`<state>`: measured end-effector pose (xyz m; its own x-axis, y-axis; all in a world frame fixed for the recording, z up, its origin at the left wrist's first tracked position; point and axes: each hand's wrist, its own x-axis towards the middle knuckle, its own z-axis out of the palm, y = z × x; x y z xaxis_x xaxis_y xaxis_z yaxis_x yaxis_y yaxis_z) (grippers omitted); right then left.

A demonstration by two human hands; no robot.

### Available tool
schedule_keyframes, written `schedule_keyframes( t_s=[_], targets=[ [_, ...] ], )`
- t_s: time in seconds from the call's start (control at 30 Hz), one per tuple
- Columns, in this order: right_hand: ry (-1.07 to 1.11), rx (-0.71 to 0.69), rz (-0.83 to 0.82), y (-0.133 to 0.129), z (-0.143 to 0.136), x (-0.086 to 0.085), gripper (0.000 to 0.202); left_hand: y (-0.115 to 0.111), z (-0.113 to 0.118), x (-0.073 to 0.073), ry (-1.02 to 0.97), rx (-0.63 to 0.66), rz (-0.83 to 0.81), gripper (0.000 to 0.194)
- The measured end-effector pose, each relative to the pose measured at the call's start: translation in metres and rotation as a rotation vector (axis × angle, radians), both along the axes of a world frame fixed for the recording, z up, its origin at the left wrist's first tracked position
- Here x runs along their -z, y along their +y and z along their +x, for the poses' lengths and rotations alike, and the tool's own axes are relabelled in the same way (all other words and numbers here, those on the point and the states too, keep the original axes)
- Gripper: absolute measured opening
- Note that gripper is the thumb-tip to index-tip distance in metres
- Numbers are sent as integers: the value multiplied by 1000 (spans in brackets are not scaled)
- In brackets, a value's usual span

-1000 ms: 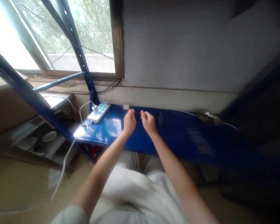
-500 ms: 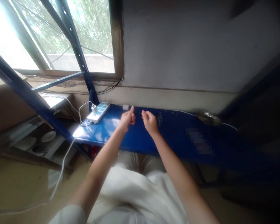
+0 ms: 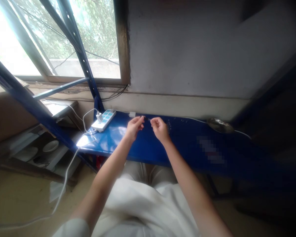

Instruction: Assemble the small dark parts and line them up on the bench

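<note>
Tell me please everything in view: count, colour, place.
table: 1, blue, centre
thin piece: 1, partly dark, centre
power strip: 1, white-blue, table's left
plug: 1, white, in strip
block: 1, white, table's back
small bits: several, pale, table's back
metal object: 1, silvery, table's right
cables: several, white or black, mostly left
frame: 1, blue, left
window: 1, brown-framed, upper left
wall: 1, grey, back
discs: 2, pale, lower left
scrap: 1, whitish, floor
clothing: count unclear, whitish, bottom
left hand: 1, bare, grip on piece
right hand: 1, bare, grip on piece

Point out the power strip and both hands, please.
Power strip [image 3: 106,119], head view: its socketed top face.
Left hand [image 3: 134,127], head view: middle of the hand.
Right hand [image 3: 160,129], head view: middle of the hand.
</note>
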<state>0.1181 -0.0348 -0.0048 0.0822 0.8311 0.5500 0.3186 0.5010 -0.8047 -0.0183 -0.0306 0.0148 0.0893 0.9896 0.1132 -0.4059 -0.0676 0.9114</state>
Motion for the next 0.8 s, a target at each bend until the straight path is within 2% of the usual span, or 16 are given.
schedule_keyframes(
  t_s=[0.13,0.3,0.37,0.43,0.57,0.7,0.8],
  targets=[
    [-205,37,109,3,8,-1,23,1,0,-2,60,-66,-13,33],
    [-548,147,226,4,20,-8,13,8,2,4,98,-154,-2,31],
    [-535,198,174,7,28,-7,12,12,5,6,110,-216,-6,31],
    [-433,234,71,11,39,-4,11,17,11,7,138,-253,-15,32],
    [-203,290,-144,19,68,7,17,29,35,14,265,-208,-19,35],
    [-202,309,-355,21,94,22,15,42,66,37,512,-81,80,31],
    [-283,393,-426,16,104,35,11,46,83,61,738,-66,131,27]
  ],
)
